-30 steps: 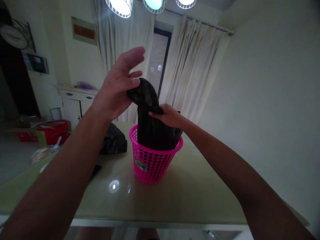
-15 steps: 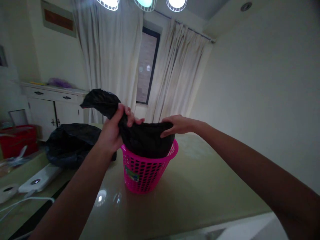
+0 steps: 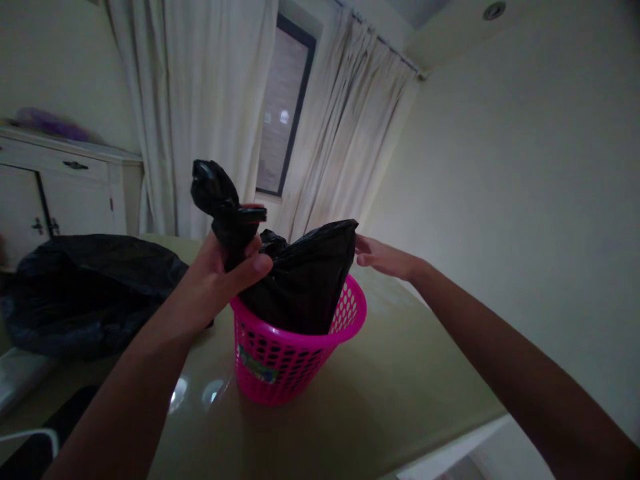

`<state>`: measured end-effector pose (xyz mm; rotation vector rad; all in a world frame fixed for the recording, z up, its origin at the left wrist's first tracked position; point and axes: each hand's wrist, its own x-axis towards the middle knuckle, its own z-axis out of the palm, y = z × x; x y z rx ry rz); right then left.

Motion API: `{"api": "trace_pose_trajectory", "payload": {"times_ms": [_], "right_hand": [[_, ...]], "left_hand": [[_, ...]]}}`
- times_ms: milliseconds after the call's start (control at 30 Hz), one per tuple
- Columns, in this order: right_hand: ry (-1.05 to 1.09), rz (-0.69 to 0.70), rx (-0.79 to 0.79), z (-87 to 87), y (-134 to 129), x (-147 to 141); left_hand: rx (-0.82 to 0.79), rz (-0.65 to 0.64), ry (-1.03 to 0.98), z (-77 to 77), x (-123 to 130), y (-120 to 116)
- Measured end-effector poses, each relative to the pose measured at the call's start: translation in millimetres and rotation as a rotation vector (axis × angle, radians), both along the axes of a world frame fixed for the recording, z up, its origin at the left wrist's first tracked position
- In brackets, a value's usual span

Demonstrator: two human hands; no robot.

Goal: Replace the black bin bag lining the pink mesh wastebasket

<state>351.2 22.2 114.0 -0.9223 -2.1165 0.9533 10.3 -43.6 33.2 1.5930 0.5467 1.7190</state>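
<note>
A pink perforated basket (image 3: 285, 363) stands upright on the glossy table. Inside it and rising above its rim is a black plastic bag (image 3: 305, 280). My left hand (image 3: 227, 273) is wrapped round a gathered part of the bag at the basket's left side, with a bunched end sticking up above the fist. On the right, my right hand (image 3: 383, 257) is at the bag's raised upper corner; its fingertips are partly hidden behind the plastic, so its hold cannot be made out.
Another black bag (image 3: 95, 287) lies with its mouth open on the table's left side. A white cable (image 3: 35, 433) is at the lower left. Behind are a white cabinet (image 3: 83, 193) and curtains (image 3: 205, 113).
The view has shifted, nearer the basket. The bag's right part now stands up in a point, and its left part is bunched in my left hand. My right hand has its fingers less over the bag.
</note>
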Motion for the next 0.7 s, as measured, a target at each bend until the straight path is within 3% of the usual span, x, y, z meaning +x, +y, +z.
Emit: {"api": "trace_pose_trajectory", "payload": {"times_ms": [100,267,433,533,600,700], "right_hand": [[0.189,0.076,-0.221,-27.3,5,-47],[0.495,0.044,-0.132,-33.5,6,-122],[0.242,0.168,0.029,-23.4,8,-153],[0.071,0.281,0.139,-16.8,2,-158],[0.035,0.346,0.108,-12.1,-7,-158],[-0.022,0.488,-0.062,-7.3,-22,-154]], "left_hand": [[-0.036,-0.092,-0.025,4.5,2,3],[-0.173,-0.026,-0.015,6.1,10,8],[-0.171,-0.087,0.036,9.7,14,3],[-0.088,-0.003,0.022,13.3,13,-1],[-0.075,0.042,0.008,14.4,12,-3],[-0.078,0.05,0.035,14.6,11,-3]]}}
